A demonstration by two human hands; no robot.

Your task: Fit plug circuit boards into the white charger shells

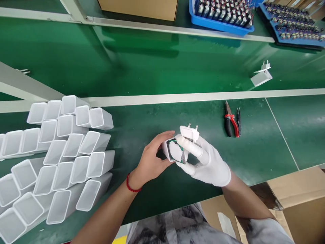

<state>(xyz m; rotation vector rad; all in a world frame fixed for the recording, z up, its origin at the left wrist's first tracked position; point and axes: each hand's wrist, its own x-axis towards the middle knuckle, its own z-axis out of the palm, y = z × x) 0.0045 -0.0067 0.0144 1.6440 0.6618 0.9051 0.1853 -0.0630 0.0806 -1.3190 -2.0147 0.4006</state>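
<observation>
My left hand point(152, 156), bare with a red cord bracelet at the wrist, is closed around a white plastic housing point(166, 151). At the mouth of the housing sits a green circuit board point(183, 154) with a white rounded mass on its face. My right hand point(207, 161), in a white glove, pinches the board's edge between thumb and finger. A white plug cap point(189, 133) with two metal pins rests against the gloved fingers, pins pointing away from me. How far the board reaches into the housing is hidden.
Many open white housings point(81, 169) lie in rows at the left. Red-handled pliers point(230, 122) and black tweezers point(238, 122) lie at the right. On the shelf are a blue bin point(220, 25) of parts and a blue tray point(299, 40). A cardboard box point(302, 196) stands below.
</observation>
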